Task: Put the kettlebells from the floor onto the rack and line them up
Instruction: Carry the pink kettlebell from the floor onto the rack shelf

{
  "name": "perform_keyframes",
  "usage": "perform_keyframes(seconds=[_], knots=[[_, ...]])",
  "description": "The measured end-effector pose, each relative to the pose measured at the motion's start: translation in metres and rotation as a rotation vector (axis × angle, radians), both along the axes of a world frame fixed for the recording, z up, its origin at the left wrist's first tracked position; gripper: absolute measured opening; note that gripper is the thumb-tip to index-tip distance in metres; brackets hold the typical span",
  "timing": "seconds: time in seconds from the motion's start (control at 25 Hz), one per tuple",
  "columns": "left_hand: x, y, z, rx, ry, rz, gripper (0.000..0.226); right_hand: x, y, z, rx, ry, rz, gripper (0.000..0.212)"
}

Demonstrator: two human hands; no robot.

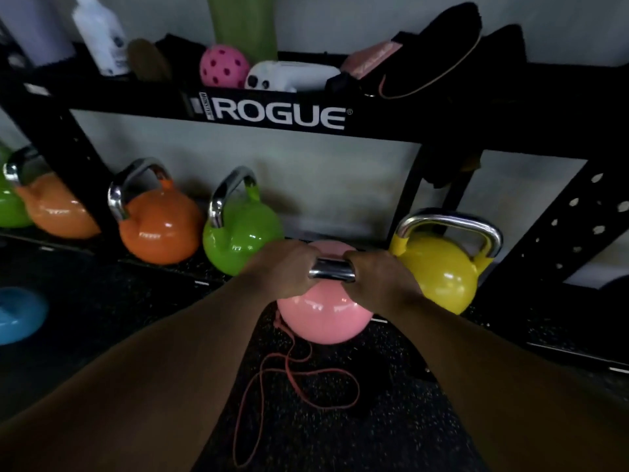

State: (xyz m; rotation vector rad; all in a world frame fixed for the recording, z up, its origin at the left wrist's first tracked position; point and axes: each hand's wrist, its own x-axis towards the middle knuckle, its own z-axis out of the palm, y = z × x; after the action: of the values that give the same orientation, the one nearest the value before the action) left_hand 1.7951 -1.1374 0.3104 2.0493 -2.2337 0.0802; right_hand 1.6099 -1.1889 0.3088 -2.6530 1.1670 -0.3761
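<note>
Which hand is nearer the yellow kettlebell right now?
Right. The right hand grips the pink kettlebell's handle right beside the yellow kettlebell; the left hand grips the same handle on the far side.

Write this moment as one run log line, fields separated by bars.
phase: placing | left hand + right hand: gripping pink kettlebell handle | gap: between green kettlebell, yellow kettlebell

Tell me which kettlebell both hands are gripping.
The pink kettlebell with the chrome handle, between the green kettlebell and the yellow kettlebell. The left hand and right hand clasp its handle.
</note>
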Motion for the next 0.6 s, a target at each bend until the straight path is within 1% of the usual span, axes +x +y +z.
perform_keyframes(seconds=[0.08,0.16,0.24,0.36,0.6], knots=[[0.016,-0.021,0.000,-0.068,-0.016,-0.004,0.020,0.017,-0.021,-0.001,0.003,-0.016,-0.014,0.022],[0.023,-0.036,-0.006,-0.097,0.007,-0.011,0.014,0.025,-0.035,-0.007,0.014,-0.007,-0.038,0.023],[0.024,-0.046,-0.016,-0.094,0.050,-0.007,0.011,0.028,-0.043,-0.014,0.034,-0.004,-0.058,0.025],[0.028,-0.071,-0.021,-0.109,0.084,0.021,0.013,0.033,-0.063,-0.018,0.038,-0.063,-0.079,0.028],[0.035,-0.098,-0.020,-0.092,0.189,0.107,0.015,0.045,-0.087,-0.016,0.032,-0.109,-0.113,0.025]])
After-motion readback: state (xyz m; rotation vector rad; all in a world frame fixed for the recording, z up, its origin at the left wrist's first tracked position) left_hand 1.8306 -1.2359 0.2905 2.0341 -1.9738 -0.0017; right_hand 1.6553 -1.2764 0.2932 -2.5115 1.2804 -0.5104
